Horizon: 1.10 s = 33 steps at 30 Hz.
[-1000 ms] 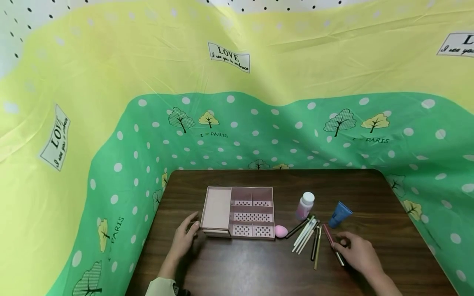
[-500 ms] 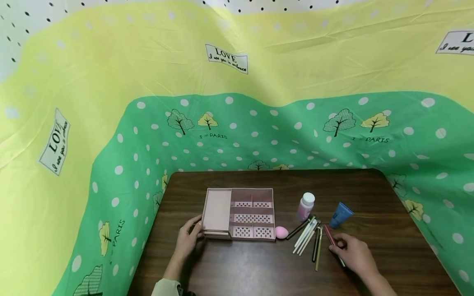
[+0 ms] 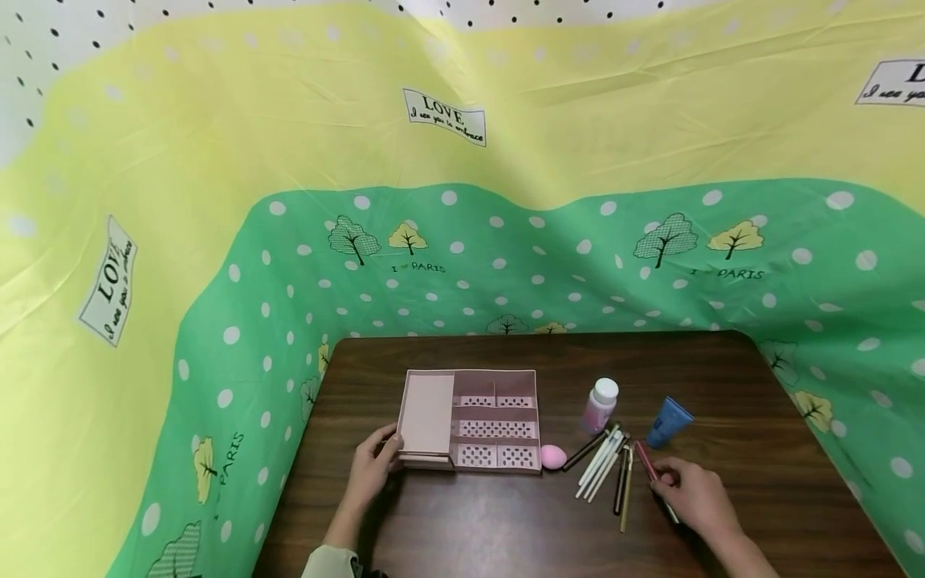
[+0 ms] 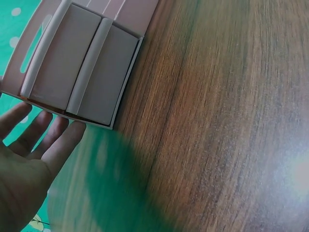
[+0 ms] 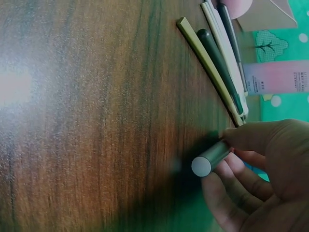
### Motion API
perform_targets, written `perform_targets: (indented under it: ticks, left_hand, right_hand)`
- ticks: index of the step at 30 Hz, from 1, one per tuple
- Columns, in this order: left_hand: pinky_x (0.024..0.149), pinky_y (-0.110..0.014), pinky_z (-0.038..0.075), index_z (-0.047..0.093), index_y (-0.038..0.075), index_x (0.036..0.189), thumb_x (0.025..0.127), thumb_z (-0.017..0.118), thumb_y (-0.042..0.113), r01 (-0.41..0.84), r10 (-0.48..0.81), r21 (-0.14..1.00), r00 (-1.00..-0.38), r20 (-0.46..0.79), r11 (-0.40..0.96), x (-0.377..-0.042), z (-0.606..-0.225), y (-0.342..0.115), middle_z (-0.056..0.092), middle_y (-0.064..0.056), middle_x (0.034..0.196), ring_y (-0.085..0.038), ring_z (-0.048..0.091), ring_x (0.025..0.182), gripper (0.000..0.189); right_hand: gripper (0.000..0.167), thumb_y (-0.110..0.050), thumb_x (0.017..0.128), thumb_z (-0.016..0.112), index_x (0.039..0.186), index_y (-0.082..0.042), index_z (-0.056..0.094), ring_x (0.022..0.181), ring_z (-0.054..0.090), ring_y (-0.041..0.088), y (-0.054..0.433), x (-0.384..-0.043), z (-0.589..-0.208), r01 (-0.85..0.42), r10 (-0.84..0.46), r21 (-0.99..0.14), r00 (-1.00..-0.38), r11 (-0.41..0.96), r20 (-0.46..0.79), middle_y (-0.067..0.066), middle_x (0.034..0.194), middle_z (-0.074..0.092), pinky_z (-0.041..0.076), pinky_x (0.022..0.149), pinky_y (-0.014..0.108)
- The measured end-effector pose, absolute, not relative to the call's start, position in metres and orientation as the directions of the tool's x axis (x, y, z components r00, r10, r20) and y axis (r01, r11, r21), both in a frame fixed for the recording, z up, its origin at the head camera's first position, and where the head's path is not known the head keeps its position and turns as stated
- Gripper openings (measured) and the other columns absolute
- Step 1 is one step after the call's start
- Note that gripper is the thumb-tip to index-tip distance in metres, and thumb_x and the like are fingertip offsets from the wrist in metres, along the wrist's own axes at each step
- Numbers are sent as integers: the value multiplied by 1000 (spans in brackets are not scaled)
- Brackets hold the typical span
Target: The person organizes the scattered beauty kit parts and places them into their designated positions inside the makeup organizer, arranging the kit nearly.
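Note:
A pink organizer box [image 3: 428,413] stands on the table, with a flat lidded section at left and open compartments at right. My left hand [image 3: 370,466] touches its left side with extended fingers; in the left wrist view, the fingertips meet the box edge beside two drawer fronts [image 4: 67,53]. At the right, my right hand [image 3: 697,498] pinches a slim red stick [image 3: 645,460] with a silvery end [image 5: 212,157] between thumb and fingers. Its middle is hidden by the fingers. Several slim brushes lie left of this hand, among them white ones [image 3: 596,466] and a gold one [image 3: 626,498].
A pink egg-shaped makeup sponge [image 3: 553,457] lies against the box's right side. Behind the brushes stands a pink bottle with a white cap [image 3: 600,405]. A blue squeeze tube [image 3: 670,421] is just beyond my right hand. Patterned green-and-yellow cloth [image 3: 462,281] surrounds the dark wooden table [image 3: 470,530].
My left hand has moved right and now touches the box's left side. The right hand's fingers have closed in on the red stick, which stays in nearly the same place.

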State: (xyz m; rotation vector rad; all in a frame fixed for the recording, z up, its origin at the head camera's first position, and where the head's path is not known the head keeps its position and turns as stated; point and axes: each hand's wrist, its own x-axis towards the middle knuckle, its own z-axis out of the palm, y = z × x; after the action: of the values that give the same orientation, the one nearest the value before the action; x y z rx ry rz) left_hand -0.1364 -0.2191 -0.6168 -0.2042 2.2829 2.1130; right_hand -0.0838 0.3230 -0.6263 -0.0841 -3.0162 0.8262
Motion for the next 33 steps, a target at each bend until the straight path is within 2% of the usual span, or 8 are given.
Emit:
perform_targets:
  ticks: [4,14,24,33]
  left_hand:
    - [82,-44,63,60,-4,137,104,64,21,-126,-77,990,-990,-121,68,-137,-624,-220,67,-15,107,-9,66,90,42]
    - [85,-44,62,60,-1,139,103,65,28,-168,-76,984,-984,-164,56,-137,-625,-222,66,-13,107,-13,66,93,46]
    - [86,-46,61,60,0,139,103,64,27,-167,-87,985,-983,-162,51,-135,-626,-220,65,-9,102,-11,64,91,45]
    - [87,-44,61,59,-1,140,104,63,28,-163,-85,985,-984,-158,59,-133,-622,-219,65,-10,105,-11,64,92,46]
  right_hand:
    - [20,-15,82,79,100,-9,78,64,52,8,325,-83,-623,50,55,-500,-998,865,-4,-7,77,66,43,57,30]
    - [21,-16,85,77,105,-9,78,61,50,10,329,-83,-607,62,36,-491,-997,869,-61,-6,78,67,39,54,28]
    - [23,-16,87,79,109,-11,78,54,44,5,330,-83,-592,19,4,-490,-999,872,-33,-9,77,65,34,50,25]
    - [21,-15,85,81,106,-14,79,59,43,5,327,-82,-580,-23,-41,-495,-999,868,-25,-9,78,64,33,53,24]
